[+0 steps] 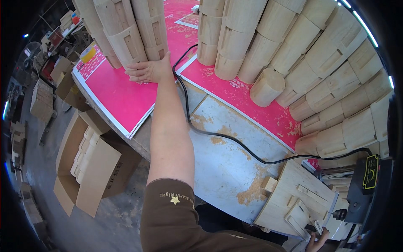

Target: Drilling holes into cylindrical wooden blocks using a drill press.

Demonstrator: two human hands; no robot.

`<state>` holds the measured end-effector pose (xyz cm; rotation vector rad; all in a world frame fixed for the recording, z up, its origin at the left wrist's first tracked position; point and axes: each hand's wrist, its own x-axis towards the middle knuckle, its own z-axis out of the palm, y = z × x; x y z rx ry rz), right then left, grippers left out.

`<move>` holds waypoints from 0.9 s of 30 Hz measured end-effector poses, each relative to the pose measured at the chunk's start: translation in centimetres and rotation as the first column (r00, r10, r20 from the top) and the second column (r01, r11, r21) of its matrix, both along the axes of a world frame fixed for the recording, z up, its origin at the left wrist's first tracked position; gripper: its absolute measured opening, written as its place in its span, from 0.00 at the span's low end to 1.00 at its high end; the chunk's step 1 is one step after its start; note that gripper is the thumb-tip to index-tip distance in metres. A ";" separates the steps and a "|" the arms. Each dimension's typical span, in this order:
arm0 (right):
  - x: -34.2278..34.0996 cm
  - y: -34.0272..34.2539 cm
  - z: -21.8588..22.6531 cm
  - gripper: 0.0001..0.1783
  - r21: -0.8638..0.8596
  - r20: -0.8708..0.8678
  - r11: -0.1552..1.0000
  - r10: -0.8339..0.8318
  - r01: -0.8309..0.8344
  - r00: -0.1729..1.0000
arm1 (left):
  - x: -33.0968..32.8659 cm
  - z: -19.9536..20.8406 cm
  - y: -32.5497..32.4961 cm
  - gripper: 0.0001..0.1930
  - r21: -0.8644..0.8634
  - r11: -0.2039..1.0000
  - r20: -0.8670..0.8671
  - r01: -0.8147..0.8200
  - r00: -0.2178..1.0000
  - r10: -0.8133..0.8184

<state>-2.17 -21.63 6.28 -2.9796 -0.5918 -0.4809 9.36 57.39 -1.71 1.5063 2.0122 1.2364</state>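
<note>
My left hand (146, 71) reaches forward over the bench and lies against the foot of a stack of pale wooden cylinders (151, 35). Its fingers are stretched to the left, and the thumb points up along the stack's right side. The cylinders have rectangular slots cut in their sides. At the lower right, my right hand (317, 242) is beside a wooden jig board (294, 195), its thumb and finger apart next to a small metal fitting (318, 228). Most of that hand is cut off by the picture's edge.
More stacked cylinders (239, 38) line the back and right, with one short wooden cylinder (267, 87) in front. A black cable (235, 138) crosses the dusty bench to a drill press (357, 201). An open cardboard box (100, 168) with pale pieces stands left; yellow tape (87, 54) lies behind.
</note>
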 end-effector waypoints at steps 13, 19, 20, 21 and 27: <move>-0.4 -1.1 -0.6 0.26 -0.046 -0.008 0.992 -0.116 0.115 0.993 | 1.7 -0.7 3.8 0.79 0.013 1.000 -0.055 0.009 0.998 -0.008; -0.7 -2.5 -1.4 0.26 0.045 -0.074 0.983 -0.175 0.178 0.982 | 2.1 -1.5 4.9 0.78 0.102 0.995 -0.083 0.016 0.997 -0.007; -0.8 -4.0 -2.0 0.26 0.047 -0.076 0.981 -0.184 0.187 0.980 | 2.3 -1.6 4.7 0.78 0.104 0.994 -0.084 0.025 0.996 -0.017; -0.7 -6.4 -2.9 0.27 0.009 0.000 0.990 -0.144 0.144 0.990 | 2.3 -1.6 4.4 0.77 0.096 0.995 -0.139 0.027 0.990 -0.013; -0.9 -2.6 -2.1 0.27 0.070 -0.032 0.980 -0.186 0.187 0.982 | -1.0 -3.0 4.4 0.69 0.172 0.980 -0.261 0.102 0.964 -0.054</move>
